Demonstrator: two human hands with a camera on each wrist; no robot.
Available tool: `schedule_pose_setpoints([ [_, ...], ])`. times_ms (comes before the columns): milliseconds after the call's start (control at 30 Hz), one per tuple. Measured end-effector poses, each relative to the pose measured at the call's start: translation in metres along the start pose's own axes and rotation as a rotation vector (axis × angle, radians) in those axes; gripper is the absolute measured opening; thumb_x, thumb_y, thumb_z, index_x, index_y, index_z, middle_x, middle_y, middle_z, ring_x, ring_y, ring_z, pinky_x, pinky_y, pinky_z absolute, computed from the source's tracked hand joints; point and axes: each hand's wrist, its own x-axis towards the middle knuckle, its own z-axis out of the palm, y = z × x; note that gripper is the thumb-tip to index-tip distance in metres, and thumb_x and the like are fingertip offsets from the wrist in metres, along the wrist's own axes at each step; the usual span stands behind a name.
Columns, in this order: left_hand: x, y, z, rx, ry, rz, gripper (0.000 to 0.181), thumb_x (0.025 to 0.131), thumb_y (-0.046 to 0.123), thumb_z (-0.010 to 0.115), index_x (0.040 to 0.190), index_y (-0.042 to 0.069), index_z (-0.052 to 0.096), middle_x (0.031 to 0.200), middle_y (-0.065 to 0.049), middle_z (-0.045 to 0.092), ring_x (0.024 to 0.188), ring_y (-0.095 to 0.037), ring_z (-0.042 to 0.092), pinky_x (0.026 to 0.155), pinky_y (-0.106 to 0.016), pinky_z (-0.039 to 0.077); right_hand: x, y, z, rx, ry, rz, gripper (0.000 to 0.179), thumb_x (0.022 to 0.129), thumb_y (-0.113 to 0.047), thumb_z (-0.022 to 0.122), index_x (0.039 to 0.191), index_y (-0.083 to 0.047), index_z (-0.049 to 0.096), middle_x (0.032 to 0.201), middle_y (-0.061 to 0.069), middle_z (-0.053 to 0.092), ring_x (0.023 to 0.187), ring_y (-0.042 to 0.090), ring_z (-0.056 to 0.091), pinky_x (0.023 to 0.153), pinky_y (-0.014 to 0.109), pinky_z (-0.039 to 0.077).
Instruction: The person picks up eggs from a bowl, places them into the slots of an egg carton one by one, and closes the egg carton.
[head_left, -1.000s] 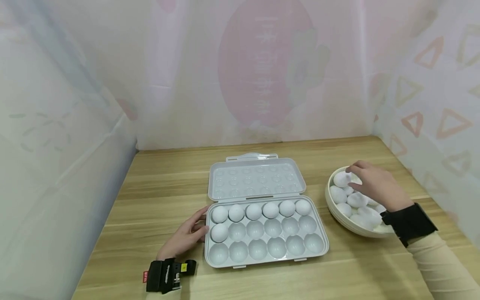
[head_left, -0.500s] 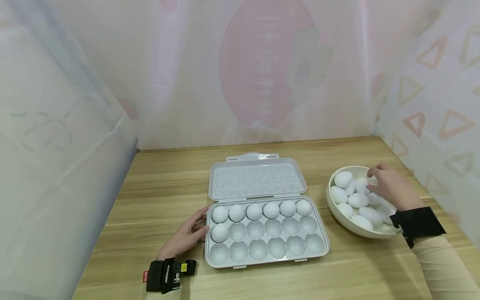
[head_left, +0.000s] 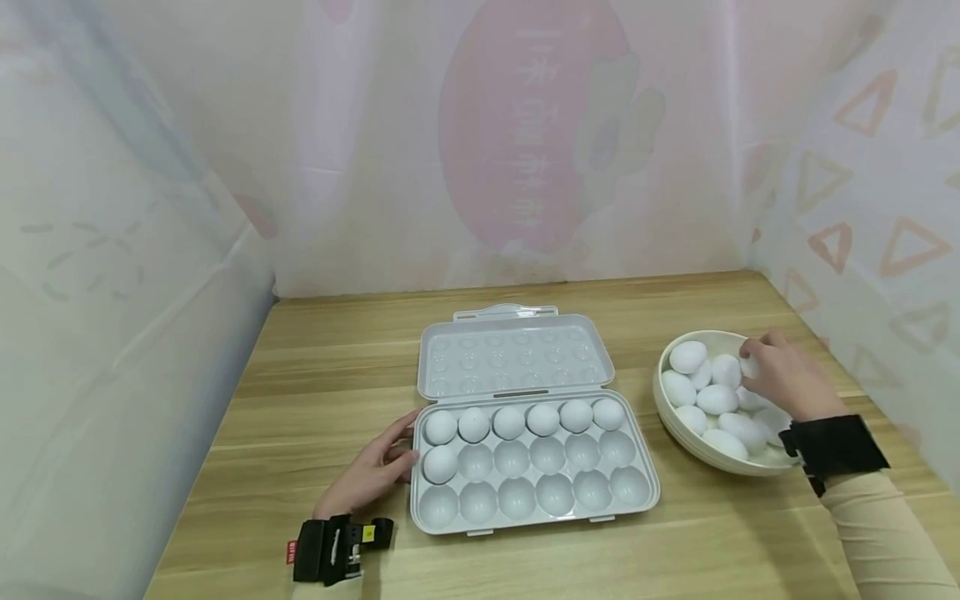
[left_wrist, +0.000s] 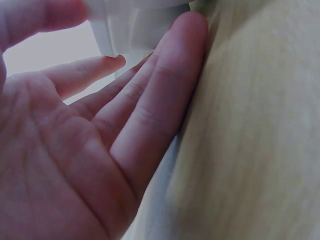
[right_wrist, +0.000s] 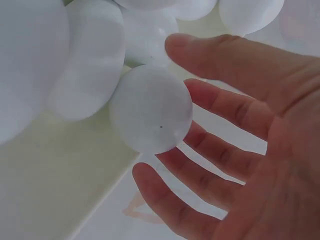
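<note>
Right grip (head_left: pixel 787 379) partly hides the egg (right_wrist: pixel 150 109) it holds and the bowl (head_left: pixel 720 342)

A left hand (left_wrist: pixel 92 142), palm showing and 4 fingers extended, rests against a pale plastic container (left_wrist: pixel 112 30), thumb tip at its wall and 1 fingertip by its lower corner. The wooden desk (left_wrist: pixel 250 125) lies alongside, its edge blurred beside the nearest finger.
</note>
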Motion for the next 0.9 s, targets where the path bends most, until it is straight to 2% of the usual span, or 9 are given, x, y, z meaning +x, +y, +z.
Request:
schedule_pose_setpoints([
  [100, 0.000, 0.000, 0.000, -0.001, -0.001, 0.004, 0.057, 0.095, 0.017, 0.050, 0.145, 0.018, 0.023, 0.135, -0.027, 0.039, 0.110, -0.037, 0.052, 0.077, -0.035, 0.055, 0.000, 0.001, 0.000, 0.011, -0.016, 0.004, 0.035, 0.074, -0.006, 0.068, 0.104, 0.005, 0.054, 0.104, 0.033, 0.045, 0.082, 0.047, 0.050, 0.063, 0.053, 0.043],
  [333, 0.001, -0.001, 0.001, 0.003, 0.002, -0.003, 0.057, 0.094, 0.017, 0.050, 0.145, 0.018, 0.024, 0.135, -0.028, 0.039, 0.112, -0.038, 0.050, 0.079, -0.036, 0.055, -0.001, 0.005, 0.004, 0.005, -0.047, 0.000, 0.039, 0.068, 0.003, 0.065, 0.104, 0.008, 0.053, 0.105, 0.037, 0.047, 0.093, 0.053, 0.042, 0.075, 0.062, 0.039],
  [500, 0.002, -0.001, 0.001, -0.008, -0.004, 0.005, 0.057, 0.094, 0.016, 0.050, 0.145, 0.018, 0.024, 0.134, -0.029, 0.039, 0.112, -0.039, 0.050, 0.078, -0.037, 0.055, 0.000, 0.011, 0.006, -0.013, -0.012, -0.042, 0.035, 0.066, 0.007, 0.058, 0.102, 0.010, 0.055, 0.099, 0.036, 0.052, 0.088, 0.050, 0.048, 0.073, 0.060, 0.042],
  [600, 0.002, -0.001, 0.000, -0.015, -0.008, 0.010, 0.057, 0.095, 0.015, 0.050, 0.145, 0.018, 0.023, 0.134, -0.029, 0.039, 0.112, -0.039, 0.050, 0.078, -0.037, 0.055, 0.001, 0.012, 0.005, -0.013, -0.004, -0.056, 0.038, 0.067, 0.006, 0.059, 0.104, 0.012, 0.053, 0.097, 0.036, 0.053, 0.086, 0.048, 0.051, 0.071, 0.058, 0.044],
  [900, 0.001, 0.000, -0.001, -0.017, 0.000, 0.012, 0.057, 0.095, 0.014, 0.050, 0.145, 0.017, 0.024, 0.135, -0.028, 0.039, 0.112, -0.040, 0.050, 0.078, -0.038, 0.055, 0.004, -0.006, -0.008, 0.032, -0.069, 0.010, 0.041, 0.075, -0.004, 0.060, 0.112, 0.007, 0.045, 0.093, 0.029, 0.058, 0.075, 0.037, 0.055, 0.063, 0.048, 0.045],
])
